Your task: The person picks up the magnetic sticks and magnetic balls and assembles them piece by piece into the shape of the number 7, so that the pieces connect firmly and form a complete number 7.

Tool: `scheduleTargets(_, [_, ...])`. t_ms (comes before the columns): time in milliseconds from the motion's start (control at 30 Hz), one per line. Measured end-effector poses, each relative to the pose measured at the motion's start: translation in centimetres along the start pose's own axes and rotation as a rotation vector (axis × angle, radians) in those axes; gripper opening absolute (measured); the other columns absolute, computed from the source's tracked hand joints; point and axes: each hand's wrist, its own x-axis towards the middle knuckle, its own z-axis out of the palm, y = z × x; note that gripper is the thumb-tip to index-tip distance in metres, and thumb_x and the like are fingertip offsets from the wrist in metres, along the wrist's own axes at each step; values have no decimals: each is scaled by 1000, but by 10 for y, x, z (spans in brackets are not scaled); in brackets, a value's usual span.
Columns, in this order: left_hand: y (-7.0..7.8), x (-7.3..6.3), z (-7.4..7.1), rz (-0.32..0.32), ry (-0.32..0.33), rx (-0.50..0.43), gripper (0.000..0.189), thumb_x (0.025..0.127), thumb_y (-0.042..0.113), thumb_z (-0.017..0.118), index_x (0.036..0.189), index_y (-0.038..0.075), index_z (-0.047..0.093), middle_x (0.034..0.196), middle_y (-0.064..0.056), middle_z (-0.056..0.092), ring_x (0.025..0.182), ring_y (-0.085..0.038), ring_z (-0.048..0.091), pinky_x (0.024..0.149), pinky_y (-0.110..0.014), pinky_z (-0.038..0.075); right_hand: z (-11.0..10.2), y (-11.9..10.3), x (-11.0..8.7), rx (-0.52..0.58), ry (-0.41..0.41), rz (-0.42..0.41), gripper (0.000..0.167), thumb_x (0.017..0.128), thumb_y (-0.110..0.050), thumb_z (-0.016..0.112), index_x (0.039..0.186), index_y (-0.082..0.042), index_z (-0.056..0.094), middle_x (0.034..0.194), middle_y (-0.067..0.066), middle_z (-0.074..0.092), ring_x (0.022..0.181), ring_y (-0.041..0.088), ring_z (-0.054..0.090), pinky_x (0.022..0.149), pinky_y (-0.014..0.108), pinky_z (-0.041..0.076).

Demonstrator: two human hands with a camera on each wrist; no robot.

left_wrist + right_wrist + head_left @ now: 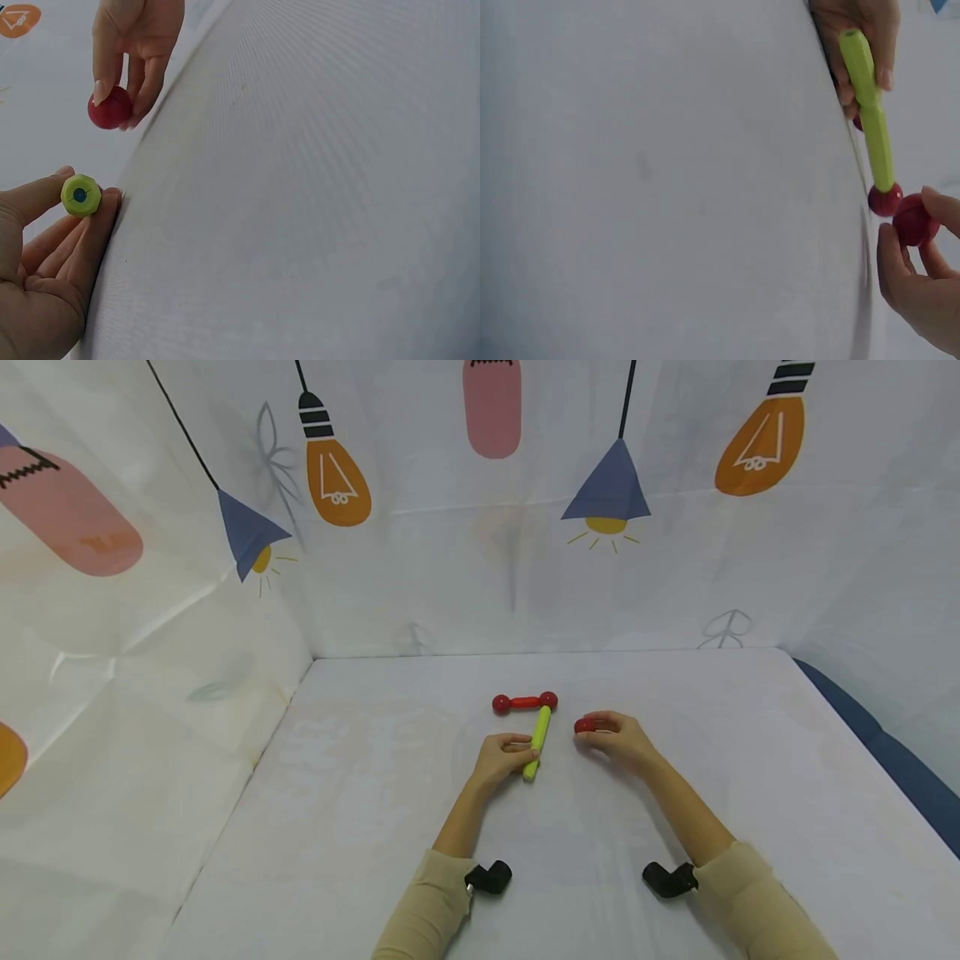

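A yellow-green rod (540,731) joins a red ball (548,700) at its far end. From that ball a short red rod (525,702) runs left to a second red ball (501,704). My left hand (504,760) pinches the yellow-green rod near its free end, between thumb and fingers. That end, with a dark round centre, faces the camera in the left wrist view. To the right, my right hand (617,739) holds a loose red ball (915,220) between thumb and fingertips, apart from the rod.
The white tabletop (360,793) spreads around both hands. Behind it hangs a white sheet (450,568) printed with lamps and bulbs, and another stretch covers the left side. A dark blue object (877,735) lies beyond the right edge. Each wrist carries a black camera (670,880).
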Motion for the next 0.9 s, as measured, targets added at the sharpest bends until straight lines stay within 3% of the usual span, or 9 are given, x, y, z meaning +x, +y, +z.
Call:
scheduleTargets(33, [1,0,0,-8,-3,-2,38,83,8,70,115,-9,61,103,-23,68,81,-15,67,71,-26,55,4,-2,-3,-1,-15,3,61,83,-34,71,131,-2,49,129,20,53,122,34,45,95,42,43])
scheduleTargets(267, [-30,23,0,-2,17,1,40,81,14,73,115,-4,63,103,-19,69,84,-15,67,70,-25,55,32,-14,-28,18,-89,4,52,83,-27,72,124,-1,53,116,16,60,108,29,54,86,35,50])
scheduleTargets(500, [-28,21,1,0,27,10,39,80,14,74,114,-4,64,103,-19,69,87,-18,68,71,-26,55,53,-20,-45,25,-117,-44,45,81,-23,74,115,2,57,104,13,65,95,22,60,78,29,51])
scheduleTargets(900, [-29,22,0,7,17,-7,40,80,13,74,115,-5,63,104,-21,68,87,-19,68,70,-26,55,79,-24,-64,1,-140,-145,39,78,-15,76,106,6,59,94,12,67,84,20,63,75,30,53])
